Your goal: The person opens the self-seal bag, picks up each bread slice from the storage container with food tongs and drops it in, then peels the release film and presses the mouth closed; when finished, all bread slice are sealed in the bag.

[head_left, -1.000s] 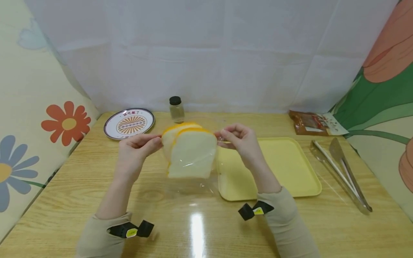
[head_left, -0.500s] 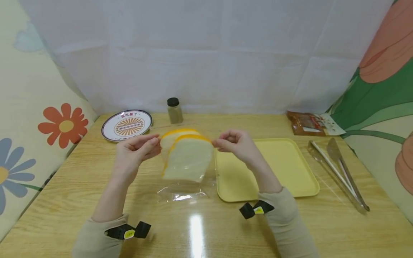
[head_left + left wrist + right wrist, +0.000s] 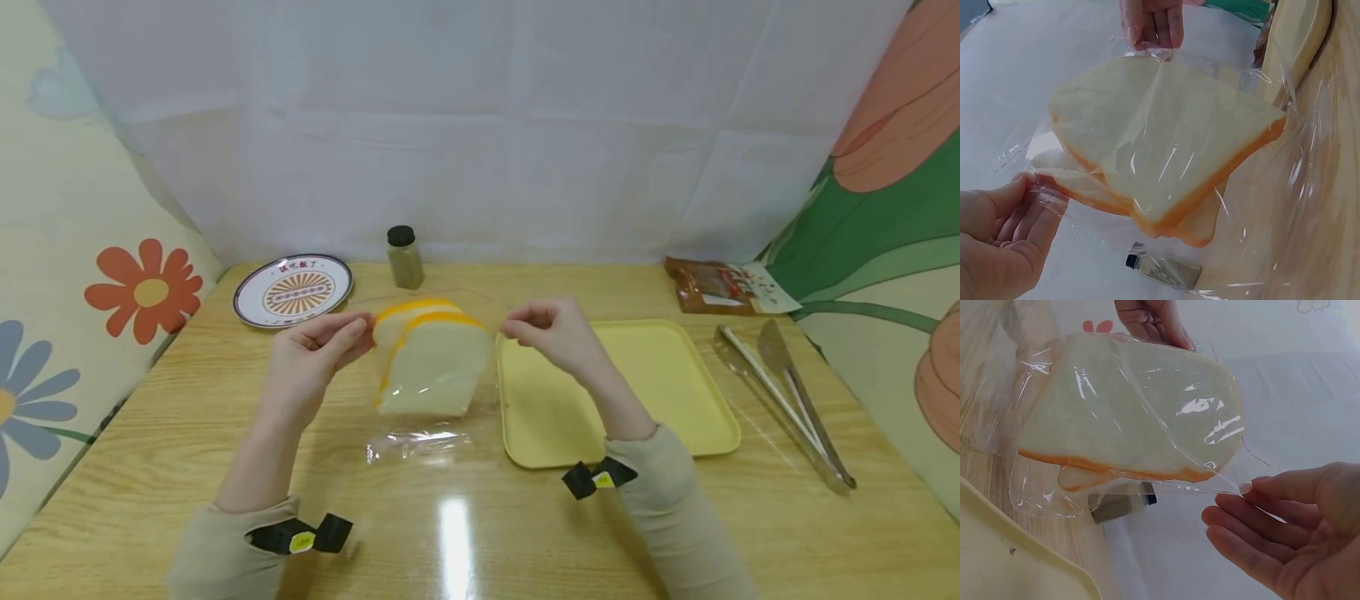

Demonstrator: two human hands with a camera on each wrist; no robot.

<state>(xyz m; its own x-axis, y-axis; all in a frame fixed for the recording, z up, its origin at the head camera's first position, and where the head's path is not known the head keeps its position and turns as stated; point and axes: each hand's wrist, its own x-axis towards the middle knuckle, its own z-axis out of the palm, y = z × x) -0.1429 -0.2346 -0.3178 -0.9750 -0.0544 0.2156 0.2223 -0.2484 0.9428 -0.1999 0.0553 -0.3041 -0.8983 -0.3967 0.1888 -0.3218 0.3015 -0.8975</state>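
Observation:
Two bread slices (image 3: pixel 437 367) with orange-brown crusts overlap inside a clear plastic bag (image 3: pixel 427 446), held up over the middle of the table. My left hand (image 3: pixel 311 362) pinches the bag's left edge between thumb and fingers. On the other side, my right hand (image 3: pixel 558 337) pinches a corner of the film, plainest in the right wrist view, where the bag (image 3: pixel 1041 497) is drawn to a point at the fingertips. The front slice (image 3: pixel 1160 137) covers much of the rear one in the left wrist view. Neither hand touches the bread directly.
A yellow tray (image 3: pixel 652 392) lies right of the bag, partly under my right forearm. Metal tongs (image 3: pixel 795 400) are farther right, with a brown-and-white food packet (image 3: pixel 727 287) behind. At the back left are a patterned plate (image 3: pixel 294 292) and a black-capped jar (image 3: pixel 405 260).
The bread and bag have sunk slightly, and the front slice leans more. Both hands keep their pinch with little movement; the head view has shifted slightly.

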